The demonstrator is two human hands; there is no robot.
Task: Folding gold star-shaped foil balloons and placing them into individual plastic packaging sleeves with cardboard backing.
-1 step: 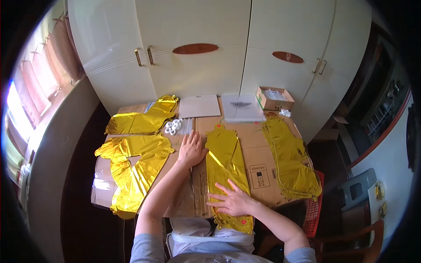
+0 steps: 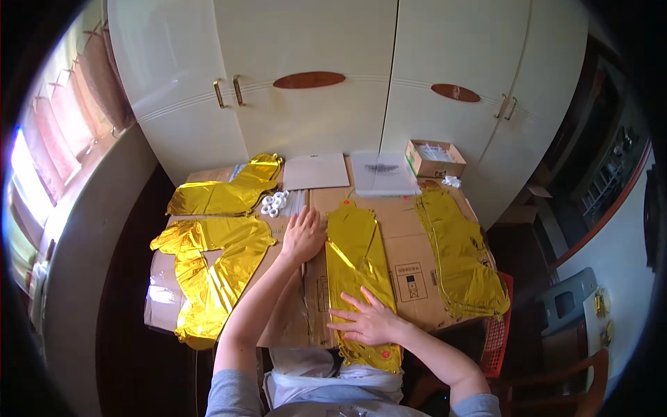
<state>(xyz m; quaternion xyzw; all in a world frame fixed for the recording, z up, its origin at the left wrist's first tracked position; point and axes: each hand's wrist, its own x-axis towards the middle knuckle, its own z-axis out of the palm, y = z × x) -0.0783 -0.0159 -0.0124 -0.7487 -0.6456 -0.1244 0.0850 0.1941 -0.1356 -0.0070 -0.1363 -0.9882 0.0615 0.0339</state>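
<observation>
A flat, uninflated gold foil balloon (image 2: 354, 250) lies lengthwise before me, its near end reaching past the table edge over my lap. Small red spots mark both of its ends. My right hand (image 2: 369, 321) rests flat on its lower half with fingers spread. Beside its upper left edge, my left hand (image 2: 303, 235) lies palm down on the cardboard, fingers stretched out, its thumb side close to the foil. More gold foil pieces lie around: a bent one (image 2: 226, 250) and another behind it (image 2: 222, 197) on the left, and a stack (image 2: 462, 257) on the right.
Cardboard (image 2: 417, 243) covers the table. Small white rolls (image 2: 275, 203) sit beyond my left hand. Along the back are a grey board (image 2: 316, 172), a translucent plastic sheet (image 2: 384, 174) and an open box (image 2: 436, 158). A red basket (image 2: 498, 333) stands at the right edge; cabinets (image 2: 306, 42) rise behind.
</observation>
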